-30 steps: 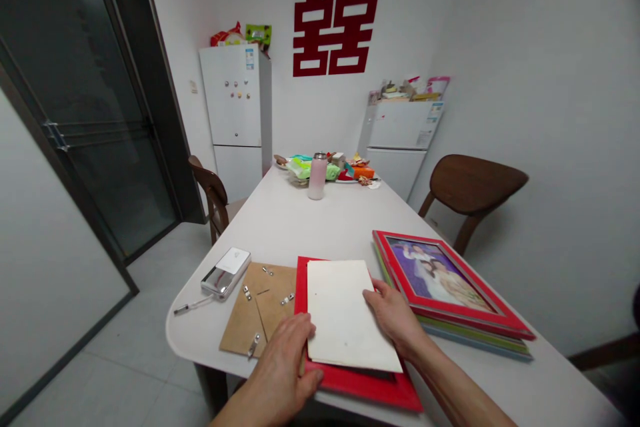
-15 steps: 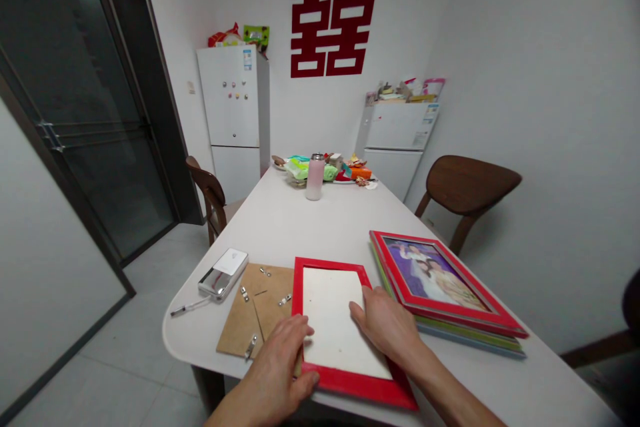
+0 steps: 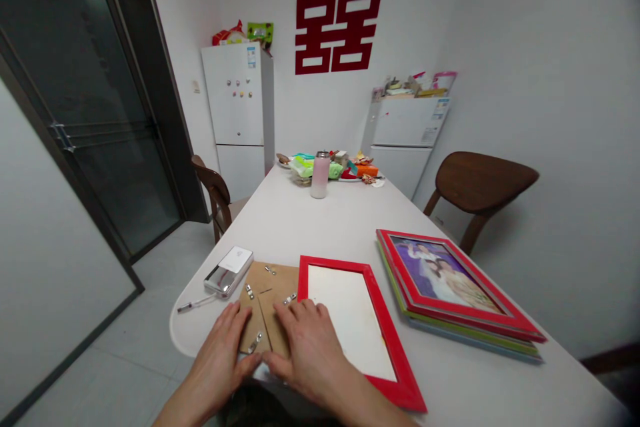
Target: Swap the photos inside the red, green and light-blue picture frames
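Note:
A brown backing board [image 3: 273, 273] with several metal clips lies on the near left of the white table. My left hand [image 3: 220, 353] holds its left side, fingers along the edge and thumb at the near edge. At its right side, my right hand [image 3: 310, 343] has bent fingers on the board and its thumb by the near edge; the undersides of both hands are hidden. Just right of the board, partly behind my right hand, lies a red picture frame [image 3: 387, 320] with a white panel [image 3: 350, 307] inside it.
Red-framed photo [image 3: 445, 273] tops a stack of frames on the right. A silver-white device [image 3: 230, 273] with a short cable lies left of the board. A pink bottle [image 3: 321, 177] and packets [image 3: 305, 167] stand farther back. Chairs [image 3: 480, 180] flank the table [image 3: 345, 227].
Both hands have left the red frame and shifted left onto the backing board. The red frame stays lying on the table. The view has turned slightly left.

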### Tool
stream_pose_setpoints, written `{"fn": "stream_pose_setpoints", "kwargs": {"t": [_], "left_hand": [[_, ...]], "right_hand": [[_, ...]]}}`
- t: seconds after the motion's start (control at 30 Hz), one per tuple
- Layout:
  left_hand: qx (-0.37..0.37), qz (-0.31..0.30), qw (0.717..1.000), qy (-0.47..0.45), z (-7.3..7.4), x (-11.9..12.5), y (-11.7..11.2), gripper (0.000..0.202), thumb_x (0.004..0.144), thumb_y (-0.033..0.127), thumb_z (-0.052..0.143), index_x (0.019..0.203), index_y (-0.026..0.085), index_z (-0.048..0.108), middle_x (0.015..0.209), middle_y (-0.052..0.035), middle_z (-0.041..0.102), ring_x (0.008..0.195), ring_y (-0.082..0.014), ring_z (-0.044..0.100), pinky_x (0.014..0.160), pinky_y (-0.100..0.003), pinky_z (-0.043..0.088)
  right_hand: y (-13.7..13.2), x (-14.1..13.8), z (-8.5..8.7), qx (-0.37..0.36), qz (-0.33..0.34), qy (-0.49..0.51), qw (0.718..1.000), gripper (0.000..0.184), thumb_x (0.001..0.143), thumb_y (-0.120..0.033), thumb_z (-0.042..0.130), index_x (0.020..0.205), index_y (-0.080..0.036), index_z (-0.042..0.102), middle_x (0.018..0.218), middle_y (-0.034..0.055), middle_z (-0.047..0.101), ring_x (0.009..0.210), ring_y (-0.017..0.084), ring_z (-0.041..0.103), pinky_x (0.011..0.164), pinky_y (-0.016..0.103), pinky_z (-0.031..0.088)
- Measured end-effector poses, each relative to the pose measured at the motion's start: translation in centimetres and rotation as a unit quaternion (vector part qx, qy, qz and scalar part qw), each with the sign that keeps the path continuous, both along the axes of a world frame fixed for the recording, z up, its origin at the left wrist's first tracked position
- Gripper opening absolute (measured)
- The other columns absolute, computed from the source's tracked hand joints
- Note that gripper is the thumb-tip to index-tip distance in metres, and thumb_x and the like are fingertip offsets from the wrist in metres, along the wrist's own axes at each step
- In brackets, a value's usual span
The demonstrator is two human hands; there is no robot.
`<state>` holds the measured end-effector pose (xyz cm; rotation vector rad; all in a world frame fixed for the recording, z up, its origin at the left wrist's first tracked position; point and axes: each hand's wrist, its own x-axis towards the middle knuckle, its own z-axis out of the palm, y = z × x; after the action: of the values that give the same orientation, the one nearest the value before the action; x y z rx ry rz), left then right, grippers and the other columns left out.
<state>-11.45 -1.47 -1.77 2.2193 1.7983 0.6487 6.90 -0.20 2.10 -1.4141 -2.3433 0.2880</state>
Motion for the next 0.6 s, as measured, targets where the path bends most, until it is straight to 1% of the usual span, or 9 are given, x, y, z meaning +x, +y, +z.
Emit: {"fn": "stream_pose_setpoints", "kwargs": {"t": [0.07,0.17,0.23,0.33,0.4,0.5,0.6], "left_hand": [[0.005,-0.006,1.000,-0.001,0.0,0.2,0.0,0.051,0.063,0.022,0.057,0.112,0.015,0.048,0.123,-0.0140,0.044,0.115,-0.0287,0.036,0.094,-0.044,0.030],[0.005,-0.007,1.000,-0.003,0.1,0.2,-0.1,0.050,0.064,0.025,0.057,0.112,0.014,0.048,0.123,-0.0149,0.044,0.115,-0.0292,0.036,0.094,-0.044,0.031],[0.010,-0.012,1.000,-0.009,0.2,0.1,-0.1,0.051,0.064,0.026,0.058,0.112,0.014,0.048,0.123,-0.0155,0.043,0.114,-0.0290,0.038,0.093,-0.043,0.032],[0.037,-0.030,0.999,-0.020,0.7,0.1,-0.2,0.051,0.065,0.024,0.057,0.114,0.016,0.045,0.127,-0.0138,0.039,0.114,-0.0269,0.037,0.093,-0.041,0.033],[0.066,-0.046,0.996,-0.022,1.3,0.2,-0.3,0.051,0.067,0.023,0.057,0.115,0.017,0.043,0.129,-0.0133,0.035,0.116,-0.0258,0.035,0.094,-0.040,0.033],[0.109,-0.074,0.991,-0.017,2.8,0.6,-0.6,0.052,0.069,0.025,0.056,0.118,0.018,0.038,0.131,-0.0127,0.032,0.118,-0.0250,0.032,0.095,-0.040,0.031],[0.141,-0.106,0.984,-0.014,4.4,1.9,-1.0,0.054,0.073,0.023,0.053,0.121,0.018,0.032,0.133,-0.0118,0.028,0.120,-0.0237,0.028,0.097,-0.040,0.030]], "right_hand": [[0.1,-1.5,-0.3,-0.001,-0.015,-0.021,1.000,0.058,0.060,-0.047,0.055,0.109,-0.018,0.048,0.098,0.0114,0.053,0.093,0.028,0.042,0.082,0.044,0.028],[0.8,-2.0,-0.7,-0.024,-0.043,-0.014,0.999,0.052,0.060,-0.034,0.055,0.109,-0.018,0.048,0.094,0.0108,0.054,0.092,0.028,0.044,0.078,0.042,0.032],[1.1,-1.6,-0.8,-0.049,-0.051,0.031,0.997,0.054,0.059,-0.027,0.053,0.111,-0.017,0.046,0.096,0.0104,0.054,0.091,0.025,0.045,0.078,0.039,0.034],[1.1,-0.8,-0.5,-0.081,-0.044,0.120,0.989,0.056,0.060,-0.023,0.051,0.114,-0.014,0.044,0.102,0.0105,0.052,0.093,0.021,0.047,0.080,0.033,0.036],[0.9,-0.1,0.1,-0.087,-0.034,0.166,0.982,0.052,0.060,-0.021,0.049,0.112,-0.013,0.046,0.101,0.0094,0.052,0.092,0.018,0.048,0.082,0.029,0.037],[0.3,1.1,1.3,-0.072,-0.009,0.216,0.974,0.048,0.059,-0.017,0.049,0.107,-0.014,0.049,0.099,0.0073,0.052,0.091,0.016,0.048,0.083,0.028,0.038],[-0.4,3.1,2.6,-0.059,0.005,0.240,0.969,0.045,0.060,-0.015,0.048,0.105,-0.016,0.050,0.102,0.0061,0.051,0.093,0.015,0.048,0.085,0.028,0.038]]}}
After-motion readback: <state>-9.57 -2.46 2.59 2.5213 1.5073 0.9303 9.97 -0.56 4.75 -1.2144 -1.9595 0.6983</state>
